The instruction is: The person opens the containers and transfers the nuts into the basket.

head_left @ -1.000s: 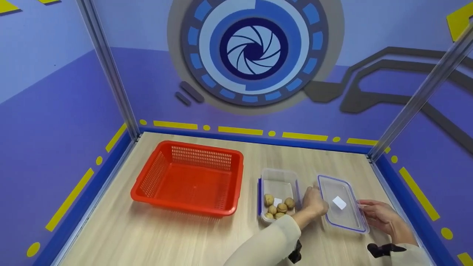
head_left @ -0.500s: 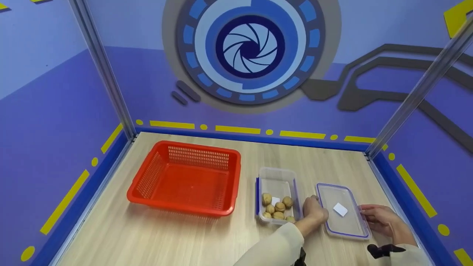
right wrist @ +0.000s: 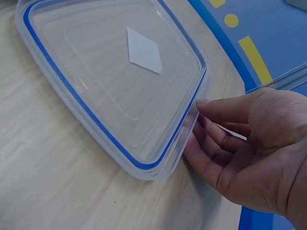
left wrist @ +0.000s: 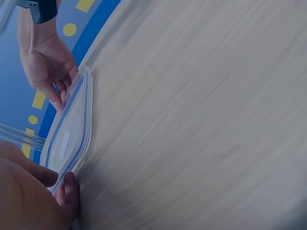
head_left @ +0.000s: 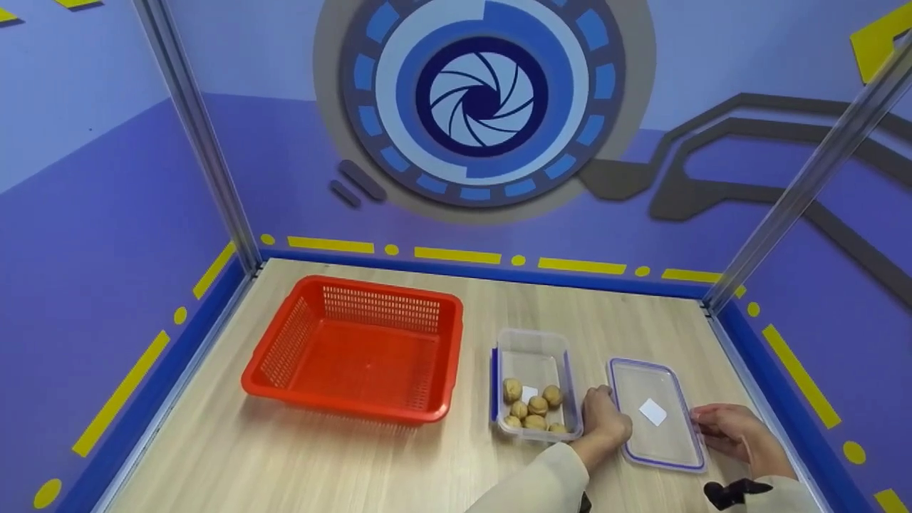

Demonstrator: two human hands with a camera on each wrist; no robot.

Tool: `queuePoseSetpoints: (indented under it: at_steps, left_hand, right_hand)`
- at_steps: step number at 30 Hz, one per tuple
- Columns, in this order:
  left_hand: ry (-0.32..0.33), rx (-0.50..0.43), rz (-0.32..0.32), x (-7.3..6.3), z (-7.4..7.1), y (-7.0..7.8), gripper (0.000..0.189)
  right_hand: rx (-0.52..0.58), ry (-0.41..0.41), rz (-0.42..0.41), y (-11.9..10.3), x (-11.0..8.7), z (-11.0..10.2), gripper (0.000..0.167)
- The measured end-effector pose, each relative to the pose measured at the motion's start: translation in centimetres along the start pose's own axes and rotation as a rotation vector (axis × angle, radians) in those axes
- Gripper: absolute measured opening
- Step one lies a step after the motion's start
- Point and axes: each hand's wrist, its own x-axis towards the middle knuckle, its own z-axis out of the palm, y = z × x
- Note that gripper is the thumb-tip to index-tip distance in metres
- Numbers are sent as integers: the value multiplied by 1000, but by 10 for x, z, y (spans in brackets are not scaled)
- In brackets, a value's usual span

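Clear, blue-sealed container lid (head_left: pixel 659 436) near the right edge of the worktop (head_left: pixel 342 463), between both grips, left hand (head_left: pixel 604 417) pinching its left rim, right hand (head_left: pixel 737 431) pinching its right, clear box (head_left: pixel 531 362) of walnuts (head_left: pixel 538 405) beside the left hand.

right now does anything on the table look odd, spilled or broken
Nothing stands out: the walnuts lie inside the clear container, none visibly spilled; the red basket sits upright, and the lid, off the container, shows no visible crack.
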Motion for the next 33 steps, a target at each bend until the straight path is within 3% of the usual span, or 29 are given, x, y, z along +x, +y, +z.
queuePoseSetpoints:
  at_steps: [7, 14, 20, 28, 33]
  left_hand:
    - [-51, 41, -8, -4, -11, 5, 42]
    - [-51, 84, 47, -5, -16, 7, 42]
    - [-85, 74, 21, -6, -16, 8, 44]
    - [-83, 96, 24, -10, -22, 9, 43]
    - [-132, 77, -41, -11, -27, 14, 42]
  right_hand:
    - [-8, 7, -22, 2, -3, 1, 10]
    - [-30, 3, -106, 4, -6, 3, 8]
    - [-7, 25, -83, 5, -7, 3, 6]
    - [-17, 62, -41, 6, -5, 8, 7]
    - [-68, 78, -49, 3, -5, 11, 13]
